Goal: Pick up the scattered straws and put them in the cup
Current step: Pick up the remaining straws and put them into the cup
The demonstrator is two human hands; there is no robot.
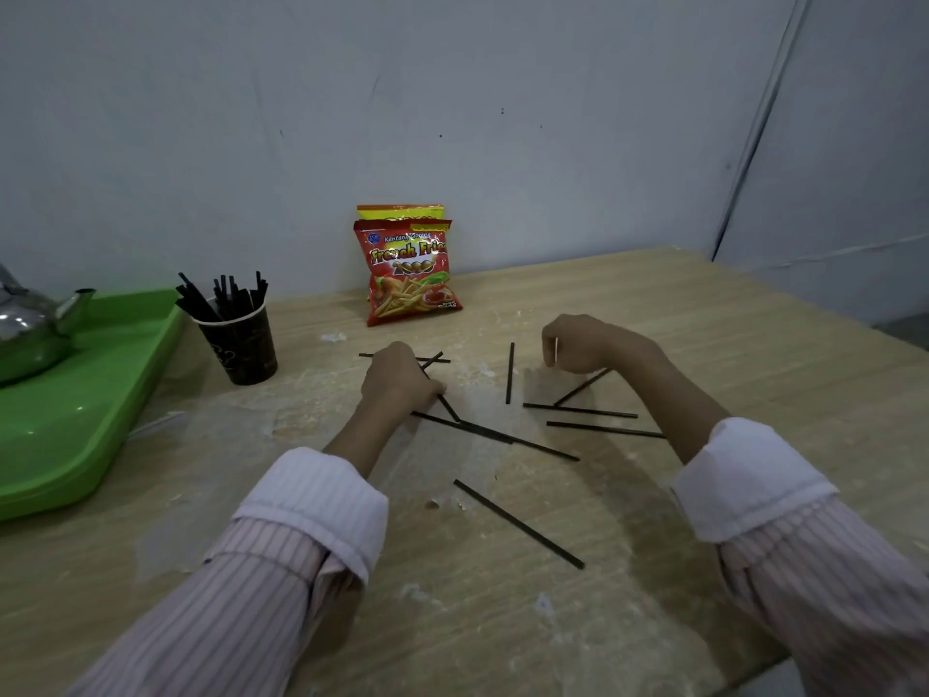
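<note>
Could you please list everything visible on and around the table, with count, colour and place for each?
loose straws: about nine, black, scattered on the table's middle, some crossing
cup: one, dark brown, left of centre beside the tray, holding a bunch of black straws
snack bags: two, red in front and yellow behind, upright against the wall
tray: one, green, left edge of the table
kettle: one, silver metal, on the tray, partly out of frame
table: one, light wood, dusted with white smears
wall: grey-white, behind the table
left hand: closed over straws near the cluster
right hand: fingers curled above the straws; whether it holds one is unclear
sleeves: two, pink-striped, white cuffs
</note>
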